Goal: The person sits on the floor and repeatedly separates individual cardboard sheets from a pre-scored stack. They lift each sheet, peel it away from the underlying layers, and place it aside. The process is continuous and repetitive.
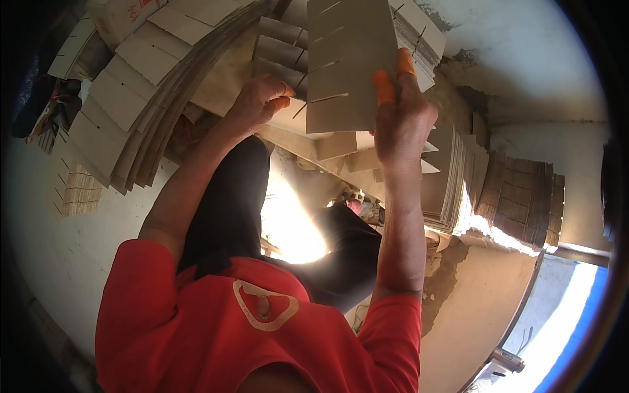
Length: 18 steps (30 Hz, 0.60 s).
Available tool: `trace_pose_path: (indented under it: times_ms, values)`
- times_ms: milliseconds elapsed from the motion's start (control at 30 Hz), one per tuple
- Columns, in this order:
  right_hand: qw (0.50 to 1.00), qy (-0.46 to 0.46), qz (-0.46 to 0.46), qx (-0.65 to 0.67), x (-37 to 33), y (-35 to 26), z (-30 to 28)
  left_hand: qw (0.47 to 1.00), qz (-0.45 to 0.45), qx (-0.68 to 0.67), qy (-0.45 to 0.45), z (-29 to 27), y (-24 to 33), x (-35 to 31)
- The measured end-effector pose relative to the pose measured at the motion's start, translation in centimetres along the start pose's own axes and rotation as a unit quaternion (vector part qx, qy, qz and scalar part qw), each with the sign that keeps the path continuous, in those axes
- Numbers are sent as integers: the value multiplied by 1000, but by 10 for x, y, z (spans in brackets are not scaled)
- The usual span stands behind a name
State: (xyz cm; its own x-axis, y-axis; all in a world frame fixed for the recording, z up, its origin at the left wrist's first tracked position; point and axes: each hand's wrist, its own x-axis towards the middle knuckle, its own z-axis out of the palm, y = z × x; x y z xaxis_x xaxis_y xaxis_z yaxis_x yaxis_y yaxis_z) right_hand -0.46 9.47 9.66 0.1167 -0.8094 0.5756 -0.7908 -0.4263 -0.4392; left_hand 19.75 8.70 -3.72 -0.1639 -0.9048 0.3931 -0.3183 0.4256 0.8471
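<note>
My right hand (403, 118), with orange finger covers, grips the right edge of a grey-brown slotted cardboard sheet (354, 65). The sheet is tilted up in front of me, and several short slits run in from its left edge. To its left, my left hand (259, 101) is closed, thumb and finger in orange covers pinched together beside a row of overlapping slotted cardboard pieces (278, 56). Whatever lies between those fingertips is too small to make out. Below the raised sheet, more cardboard pieces (337, 145) jut over the bench edge.
A long fanned stack of cardboard sheets (108, 101) spreads on the left. Further stacks (445, 177) and bundled cardboard (517, 196) stand along the right. A white carton (124, 19) sits at the far left. My knees are beneath the bench, with bright sunlight (288, 223) between them.
</note>
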Motion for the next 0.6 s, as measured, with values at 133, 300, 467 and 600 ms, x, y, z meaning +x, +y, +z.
trace_pose_path:
  times_ms: [133,300,467,600]
  values:
    - [998,-35,-40,20,-6,1,9,1000,20,20,-4,0,-2,0]
    - [987,-146,-22,59,-5,12,28,999,-34,-36,-5,1,-1,0]
    - [972,-215,-52,79,-11,22,57,1000,-10,-27,3,4,-4,3]
    - [969,-229,-2,93,-8,12,53,1000,-23,-8,9,3,-1,4]
